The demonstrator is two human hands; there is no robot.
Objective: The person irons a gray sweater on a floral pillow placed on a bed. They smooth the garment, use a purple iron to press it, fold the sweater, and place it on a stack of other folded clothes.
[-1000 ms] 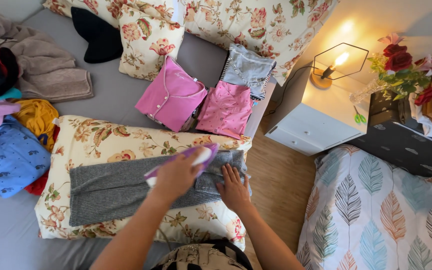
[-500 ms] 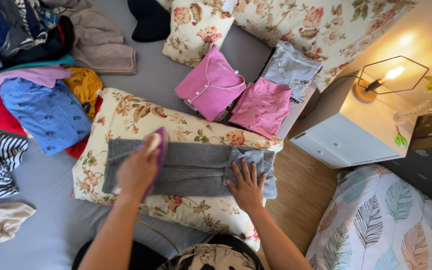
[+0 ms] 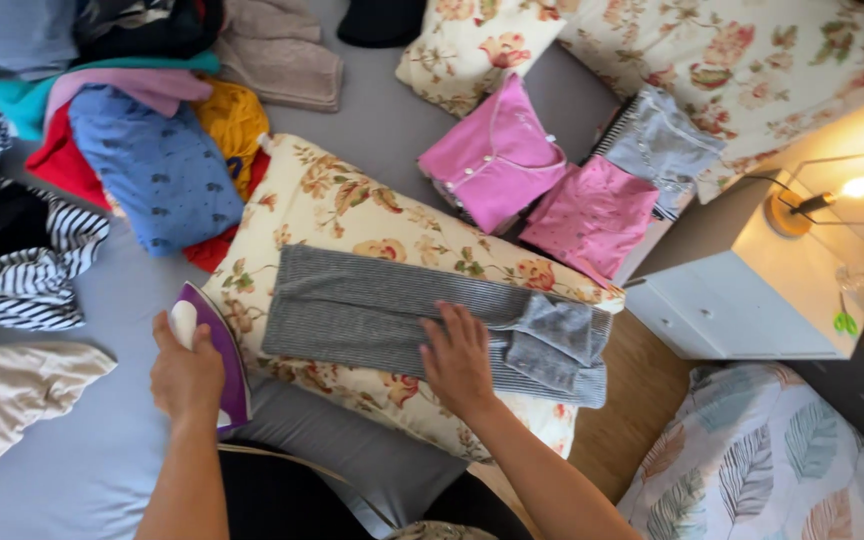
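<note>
Pillow-top (image 3: 352,215) grey garment (image 3: 372,310) right of iron (image 3: 214,350) grip.

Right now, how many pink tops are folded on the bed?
2. One pink top lies beside the flowered pillow; the other pink top sits just right of it, near the bed edge. More may hide in the clothes pile.

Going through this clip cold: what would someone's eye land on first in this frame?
Probably the grey ribbed garment folded flat on a floral pillow at centre, with the right hand pressing on it. Next, the left hand gripping a purple and white iron off the pillow's left edge. Two pink tops lie beyond, and a lit lamp glows at right.
</note>
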